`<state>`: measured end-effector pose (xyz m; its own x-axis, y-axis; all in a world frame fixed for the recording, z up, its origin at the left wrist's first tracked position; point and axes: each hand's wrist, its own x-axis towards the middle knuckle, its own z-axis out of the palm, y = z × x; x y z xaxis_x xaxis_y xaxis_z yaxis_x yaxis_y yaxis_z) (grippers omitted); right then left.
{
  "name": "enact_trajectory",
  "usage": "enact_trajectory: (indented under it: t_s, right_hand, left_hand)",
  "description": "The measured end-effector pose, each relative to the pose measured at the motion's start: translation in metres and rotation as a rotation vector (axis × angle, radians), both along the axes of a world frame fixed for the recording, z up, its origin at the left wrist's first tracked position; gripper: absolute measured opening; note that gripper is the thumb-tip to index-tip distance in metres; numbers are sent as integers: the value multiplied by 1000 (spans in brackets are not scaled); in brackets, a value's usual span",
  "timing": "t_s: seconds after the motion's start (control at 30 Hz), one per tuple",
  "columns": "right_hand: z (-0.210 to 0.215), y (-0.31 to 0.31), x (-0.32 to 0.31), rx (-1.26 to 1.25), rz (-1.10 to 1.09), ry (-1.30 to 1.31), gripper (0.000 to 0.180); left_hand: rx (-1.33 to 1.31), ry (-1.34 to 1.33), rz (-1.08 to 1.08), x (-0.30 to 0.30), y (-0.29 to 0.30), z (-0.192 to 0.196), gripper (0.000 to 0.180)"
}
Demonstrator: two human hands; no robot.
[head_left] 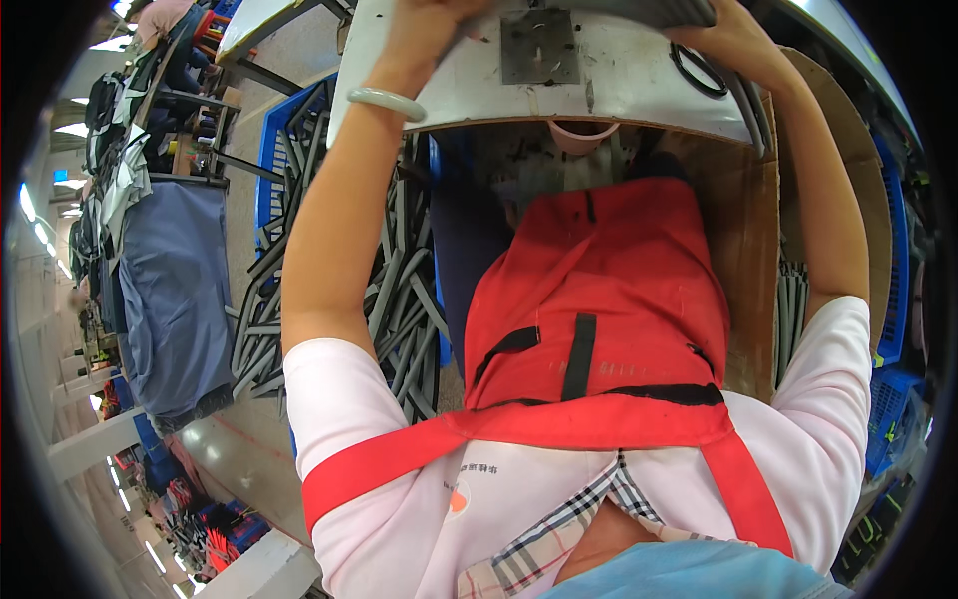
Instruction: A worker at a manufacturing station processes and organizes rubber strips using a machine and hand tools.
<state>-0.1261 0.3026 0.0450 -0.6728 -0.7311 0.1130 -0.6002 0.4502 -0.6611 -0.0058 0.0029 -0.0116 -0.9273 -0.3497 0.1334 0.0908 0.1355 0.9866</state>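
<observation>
At the top edge, my right hand [726,42] is closed round grey tubes [671,12], its thumb beneath them. A blurred grey stretch runs from there across the white worktop [424,100] toward my left hand [431,30]. That hand's fingers are smeared and cut off by the frame, so their grip does not show. On its wrist is a pale bangle [387,103]. Between my hands, a dark square plate [539,47] is set in the worktop. Next to my right wrist lies a black loop [696,72]. More grey tubing [755,115] follows the worktop's right edge.
Left of my lap, a blue crate [267,165] and many loose grey tubes [404,309] lie close by. Under the worktop sits a pink bucket [582,138]. Cardboard [743,250] stands at my right, with blue crates [891,399] beyond. Far left, a person [165,20] is partly visible.
</observation>
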Motion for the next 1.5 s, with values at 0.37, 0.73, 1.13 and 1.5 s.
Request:
enact_trajectory:
  t_s: [0.37, 0.73, 1.13, 1.5]
  right_hand:
    - [-97, -71, 168, -19, 563, 993, 22]
    - [-35, 8, 64, 112, 260, 380, 51]
    - [-10, 16, 12, 155, 111, 8, 48]
    - [-40, 6, -38, -607, 851, -123, 33]
  left_hand:
    - [-318, -125, -271, 34, 118, 23, 18]
    - [-351, -393, -421, 96, 14, -45, 39]
    - [-379, -165, -158, 37, 19, 4, 33]
    - [-286, -177, -177, 15, 9, 8, 30]
